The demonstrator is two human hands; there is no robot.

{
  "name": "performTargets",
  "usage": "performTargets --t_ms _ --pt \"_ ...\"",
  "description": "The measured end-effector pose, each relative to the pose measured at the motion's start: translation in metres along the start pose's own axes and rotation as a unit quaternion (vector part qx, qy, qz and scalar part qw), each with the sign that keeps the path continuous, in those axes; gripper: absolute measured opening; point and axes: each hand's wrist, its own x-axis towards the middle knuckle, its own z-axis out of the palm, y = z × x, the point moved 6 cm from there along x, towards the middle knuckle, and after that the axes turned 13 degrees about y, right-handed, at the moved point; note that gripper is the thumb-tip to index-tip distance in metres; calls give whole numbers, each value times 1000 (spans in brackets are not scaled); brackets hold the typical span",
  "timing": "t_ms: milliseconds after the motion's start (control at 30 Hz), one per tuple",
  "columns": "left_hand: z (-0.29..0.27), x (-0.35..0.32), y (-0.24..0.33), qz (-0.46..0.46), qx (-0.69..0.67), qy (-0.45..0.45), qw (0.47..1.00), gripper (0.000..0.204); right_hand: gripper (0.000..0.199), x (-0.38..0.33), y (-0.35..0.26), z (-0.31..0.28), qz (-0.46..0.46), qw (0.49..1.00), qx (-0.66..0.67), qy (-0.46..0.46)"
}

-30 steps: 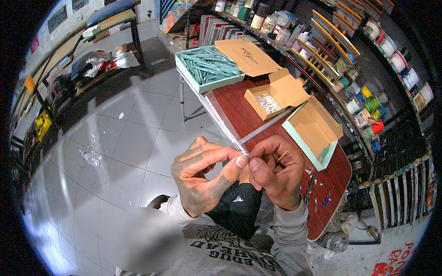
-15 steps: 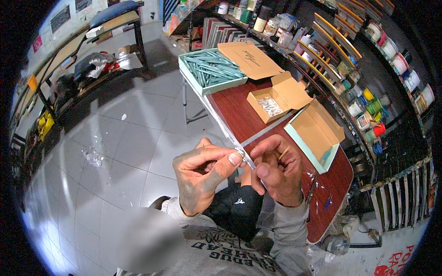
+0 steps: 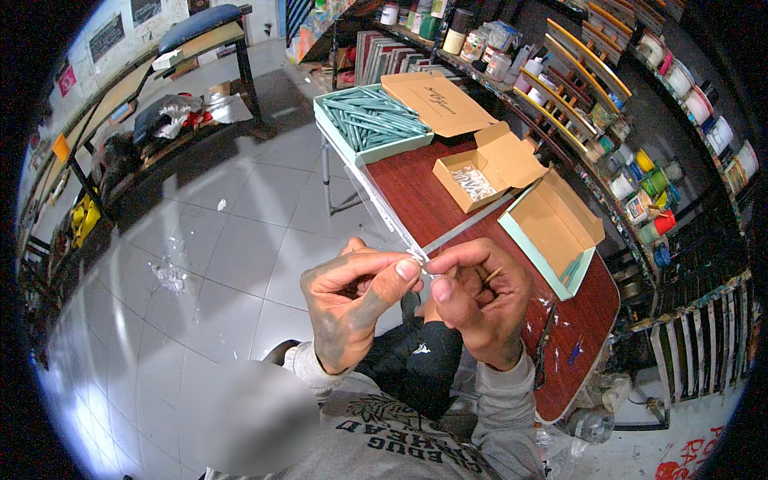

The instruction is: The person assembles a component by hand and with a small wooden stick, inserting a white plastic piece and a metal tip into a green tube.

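A wide fisheye view looks down on a person's own two hands. Nearest is a grey sweatshirt (image 3: 416,436) with dark printing; a blurred oval covers the lower left. On the dark trousers (image 3: 400,372) lies a white scrap (image 3: 422,349).

Above the lap, the left hand (image 3: 348,300) has its grip pressed together, thumb and forefinger pinching a small white piece (image 3: 419,257). The right hand (image 3: 490,300) is just beside it, thumb and forefinger bent toward that piece; whether its grip closes on anything there, I cannot tell. A thin tan stick (image 3: 494,274) shows among its curled fingers.

Beyond the hands is a reddish-brown, wood-grained tabletop (image 3: 408,188). At its near right part lie a slim dark tool (image 3: 546,344), a small blue tool (image 3: 575,352) and white bits. Farther along sits an open mint-edged box (image 3: 552,228), tan inside, with a few teal sticks (image 3: 573,268) in its near right corner. Next is a smaller open cardboard box (image 3: 456,188) holding white pieces (image 3: 477,186). At the far end, a mint box (image 3: 392,150) brims with teal sticks (image 3: 376,116), beside a tan lid (image 3: 440,106).

Grey floor tiles (image 3: 264,192) spread to the left. In the background are a bench with a blue cushion (image 3: 200,26) and, to the right, shelves of jars and spools.
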Motion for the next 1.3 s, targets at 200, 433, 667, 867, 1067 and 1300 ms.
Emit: performTargets --t_ms 200,433,667,867,1067,1300 --pt "1 0 -2 -23 -18 -15 999 11 10 -3 2 -1 25 999 24 1" --pt "1 -1 -8 -49 -82 0 995 11 9 -2 2 -2 37 999 23 -2" --pt "-3 3 -5 47 12 -8 999 11 8 -3 1 1 56 997 43 -13" --pt "-4 2 -4 51 13 56 997 10 10 -2 -3 -1 18 1000 -16 -2" --pt "-2 13 2 80 8 22 997 9 16 -2 9 -4 43 997 71 4" --pt "9 10 15 219 147 -119 957 6 14 18 -9 -2 28 999 9 -26"
